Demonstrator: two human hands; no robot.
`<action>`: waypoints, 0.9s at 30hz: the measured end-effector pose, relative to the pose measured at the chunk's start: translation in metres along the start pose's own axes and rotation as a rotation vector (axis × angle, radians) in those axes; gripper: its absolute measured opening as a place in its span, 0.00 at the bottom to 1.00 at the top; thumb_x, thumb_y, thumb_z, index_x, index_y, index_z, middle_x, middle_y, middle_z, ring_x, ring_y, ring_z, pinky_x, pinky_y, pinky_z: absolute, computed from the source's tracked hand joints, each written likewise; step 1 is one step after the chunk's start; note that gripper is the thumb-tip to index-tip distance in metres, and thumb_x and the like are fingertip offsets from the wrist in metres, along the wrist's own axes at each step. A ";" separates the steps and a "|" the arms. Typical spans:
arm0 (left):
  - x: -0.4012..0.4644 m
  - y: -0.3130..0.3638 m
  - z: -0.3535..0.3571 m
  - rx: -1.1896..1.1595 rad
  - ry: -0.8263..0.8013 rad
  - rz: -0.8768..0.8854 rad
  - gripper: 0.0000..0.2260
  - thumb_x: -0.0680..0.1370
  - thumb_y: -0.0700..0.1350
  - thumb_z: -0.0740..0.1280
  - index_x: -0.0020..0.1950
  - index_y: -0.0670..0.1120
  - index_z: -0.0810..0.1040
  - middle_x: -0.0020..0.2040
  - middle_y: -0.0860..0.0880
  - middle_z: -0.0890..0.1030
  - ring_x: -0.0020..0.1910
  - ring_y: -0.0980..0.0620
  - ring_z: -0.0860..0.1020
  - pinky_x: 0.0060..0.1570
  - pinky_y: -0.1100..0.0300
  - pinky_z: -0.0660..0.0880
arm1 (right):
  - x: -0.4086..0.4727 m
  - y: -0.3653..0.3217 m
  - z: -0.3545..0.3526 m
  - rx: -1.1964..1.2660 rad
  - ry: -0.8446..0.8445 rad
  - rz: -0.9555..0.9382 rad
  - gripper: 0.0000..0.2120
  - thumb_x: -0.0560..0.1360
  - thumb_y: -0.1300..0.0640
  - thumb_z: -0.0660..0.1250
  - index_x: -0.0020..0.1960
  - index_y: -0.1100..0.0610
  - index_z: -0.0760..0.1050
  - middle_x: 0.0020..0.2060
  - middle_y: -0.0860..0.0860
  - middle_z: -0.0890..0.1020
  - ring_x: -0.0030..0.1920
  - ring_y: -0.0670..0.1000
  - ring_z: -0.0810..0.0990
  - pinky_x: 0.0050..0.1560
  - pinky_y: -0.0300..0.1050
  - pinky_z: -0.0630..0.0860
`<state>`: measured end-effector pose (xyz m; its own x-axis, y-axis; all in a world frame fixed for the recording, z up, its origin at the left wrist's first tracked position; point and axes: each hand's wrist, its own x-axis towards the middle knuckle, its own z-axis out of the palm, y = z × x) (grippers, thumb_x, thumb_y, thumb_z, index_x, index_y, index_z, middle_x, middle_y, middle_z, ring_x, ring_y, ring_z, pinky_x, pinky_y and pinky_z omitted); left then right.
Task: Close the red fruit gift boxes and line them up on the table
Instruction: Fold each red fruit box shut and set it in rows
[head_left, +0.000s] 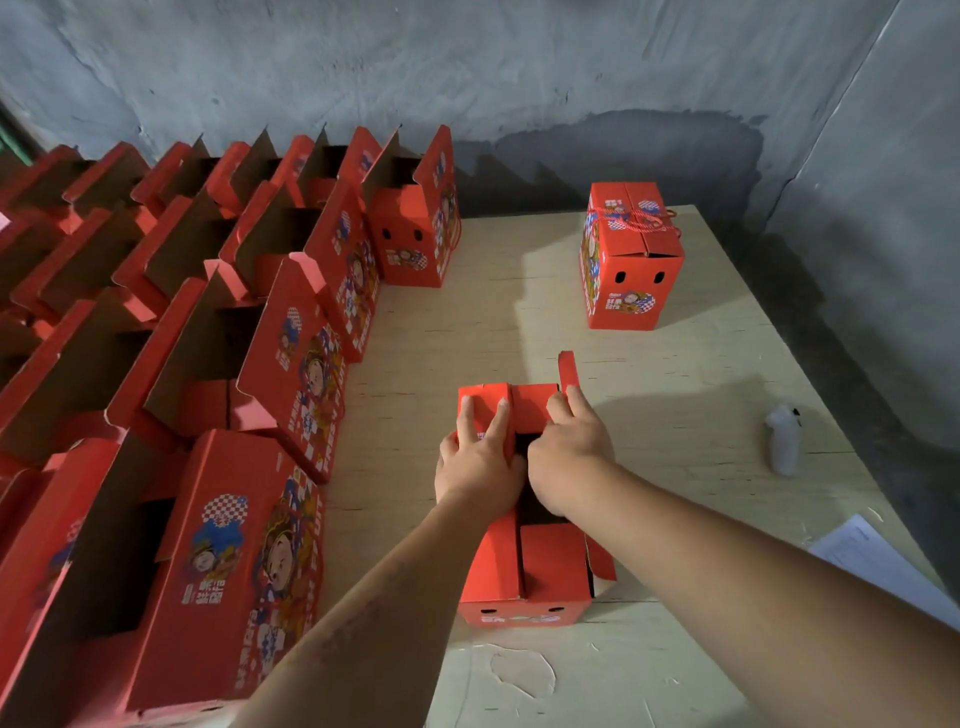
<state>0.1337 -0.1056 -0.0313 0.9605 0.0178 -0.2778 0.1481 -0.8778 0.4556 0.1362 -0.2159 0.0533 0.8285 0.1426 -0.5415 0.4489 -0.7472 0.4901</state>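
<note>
A red fruit gift box (540, 566) stands on the table in front of me with its top partly folded over and a dark gap left in the middle. My left hand (480, 457) presses flat, fingers straight, on the far left top flap. My right hand (569, 447) grips the right flap beside the gap, and that flap's far end sticks up. At the table's far right stands a closed red box (631, 270) with a red cord handle on top. Several open red boxes (291, 358) fill the left side in rows.
The pale wooden table (467, 332) runs to a grey wall at the back and right. A white bottle (783, 439) lies near the right edge. A sheet of paper (883, 561) overhangs the near right edge. An open box (228, 561) stands close on my left.
</note>
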 end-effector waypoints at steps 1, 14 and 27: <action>0.000 0.000 0.001 0.029 0.001 0.001 0.30 0.81 0.61 0.56 0.81 0.68 0.45 0.84 0.52 0.41 0.76 0.34 0.59 0.75 0.41 0.63 | 0.000 -0.002 -0.002 -0.035 -0.022 -0.009 0.26 0.79 0.44 0.62 0.76 0.47 0.70 0.76 0.49 0.69 0.81 0.61 0.44 0.77 0.64 0.34; -0.115 0.007 0.028 -0.147 0.099 0.024 0.31 0.75 0.75 0.42 0.78 0.74 0.46 0.83 0.62 0.43 0.83 0.41 0.42 0.79 0.42 0.39 | 0.012 -0.002 0.039 0.952 0.898 -0.036 0.24 0.75 0.63 0.65 0.71 0.56 0.74 0.74 0.55 0.72 0.74 0.57 0.65 0.77 0.57 0.55; -0.089 -0.006 0.030 0.181 0.165 0.042 0.42 0.73 0.54 0.68 0.81 0.58 0.48 0.79 0.51 0.53 0.77 0.41 0.52 0.75 0.46 0.63 | 0.034 -0.032 0.056 1.391 0.421 0.183 0.27 0.85 0.47 0.56 0.82 0.40 0.54 0.83 0.55 0.50 0.78 0.64 0.60 0.76 0.52 0.59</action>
<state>0.0405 -0.1157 -0.0347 0.9926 0.0449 -0.1132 0.0773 -0.9505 0.3008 0.1316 -0.2230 -0.0193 0.9812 -0.0287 -0.1908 -0.1471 -0.7512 -0.6435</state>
